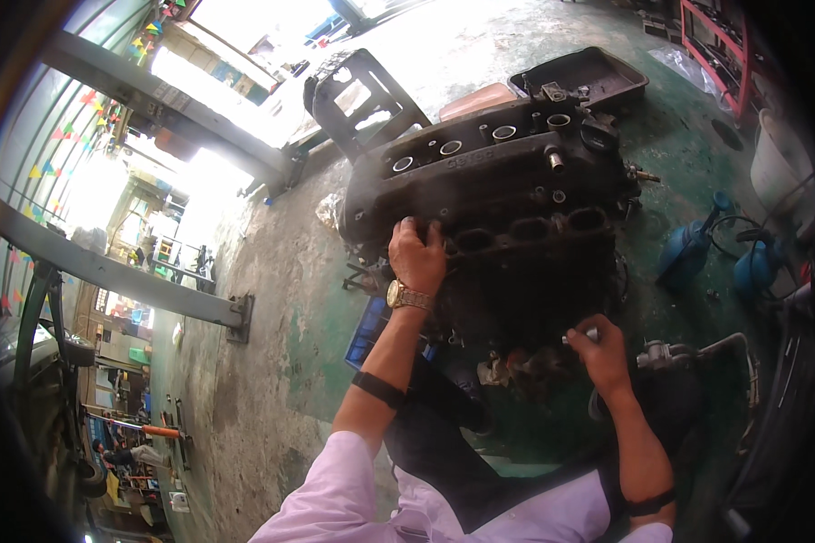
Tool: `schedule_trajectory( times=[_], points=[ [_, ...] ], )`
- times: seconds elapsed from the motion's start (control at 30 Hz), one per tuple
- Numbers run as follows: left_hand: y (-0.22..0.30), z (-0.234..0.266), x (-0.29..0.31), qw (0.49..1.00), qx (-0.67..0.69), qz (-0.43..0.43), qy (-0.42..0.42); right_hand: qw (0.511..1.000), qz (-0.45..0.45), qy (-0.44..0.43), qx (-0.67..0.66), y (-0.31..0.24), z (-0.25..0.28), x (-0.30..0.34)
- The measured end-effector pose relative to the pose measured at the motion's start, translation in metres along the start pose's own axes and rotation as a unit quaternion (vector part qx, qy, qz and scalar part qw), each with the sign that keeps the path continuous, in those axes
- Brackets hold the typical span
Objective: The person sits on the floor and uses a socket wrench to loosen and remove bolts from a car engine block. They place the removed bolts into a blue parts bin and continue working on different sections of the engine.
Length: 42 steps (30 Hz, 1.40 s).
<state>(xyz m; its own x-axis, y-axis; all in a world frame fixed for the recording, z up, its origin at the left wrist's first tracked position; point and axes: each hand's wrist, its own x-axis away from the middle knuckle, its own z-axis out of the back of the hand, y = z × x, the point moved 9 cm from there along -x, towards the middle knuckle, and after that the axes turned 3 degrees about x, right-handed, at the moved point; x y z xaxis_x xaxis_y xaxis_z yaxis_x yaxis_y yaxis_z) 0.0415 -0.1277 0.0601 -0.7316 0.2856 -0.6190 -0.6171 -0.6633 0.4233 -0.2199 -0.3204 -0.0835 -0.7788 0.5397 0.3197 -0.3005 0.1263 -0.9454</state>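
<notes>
A dark, greasy engine [480, 195] stands in front of me, with round holes along its top cover and a row of oval ports on the side facing me. My left hand [417, 258], with a gold watch on its wrist, is against the left end of that port row. Its fingers are bent and closed at the engine's edge; whatever is between them is hidden. Lower and to the right, my right hand [602, 353] is closed around a small shiny metal cylinder [592, 335], apart from the engine's ports.
Behind the engine lie a black tray [589, 74] and a dark stool-like frame [362, 100]. A blue crate [369, 330] is beside my left forearm. Blue oil cans [686, 249] and a white bucket [777, 163] stand right. A metal pipe part [670, 353] lies beyond my right hand.
</notes>
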Motion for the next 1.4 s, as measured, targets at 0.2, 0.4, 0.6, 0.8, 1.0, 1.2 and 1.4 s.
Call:
schedule_trajectory(
  times=[0.2,0.4,0.6,0.8,1.0,1.2,1.4],
  points=[
    [0.007,-0.002,-0.003,0.999,-0.001,-0.036,-0.027,1.000,0.006,-0.003,-0.014,-0.003,-0.002,0.001],
    [0.008,-0.002,-0.002,1.000,0.011,-0.021,-0.009,1.000,0.015,0.013,0.002,0.004,0.003,-0.001],
    [0.000,0.001,0.000,0.999,-0.035,0.015,-0.025,1.000,-0.012,-0.004,0.023,0.012,0.000,-0.003],
    [0.002,-0.004,0.000,0.998,0.048,0.026,-0.021,0.999,0.001,-0.031,-0.026,0.013,-0.006,-0.003],
    [0.010,0.003,0.001,0.993,0.113,-0.007,-0.019,0.999,0.003,-0.023,-0.024,0.015,-0.005,-0.005],
    [-0.004,0.001,0.001,0.995,0.072,0.065,0.000,1.000,-0.003,-0.019,-0.009,0.022,-0.004,-0.006],
    [-0.001,-0.006,-0.002,0.997,0.068,0.029,-0.016,0.999,-0.009,-0.036,-0.020,0.032,-0.005,-0.012]
  ],
)
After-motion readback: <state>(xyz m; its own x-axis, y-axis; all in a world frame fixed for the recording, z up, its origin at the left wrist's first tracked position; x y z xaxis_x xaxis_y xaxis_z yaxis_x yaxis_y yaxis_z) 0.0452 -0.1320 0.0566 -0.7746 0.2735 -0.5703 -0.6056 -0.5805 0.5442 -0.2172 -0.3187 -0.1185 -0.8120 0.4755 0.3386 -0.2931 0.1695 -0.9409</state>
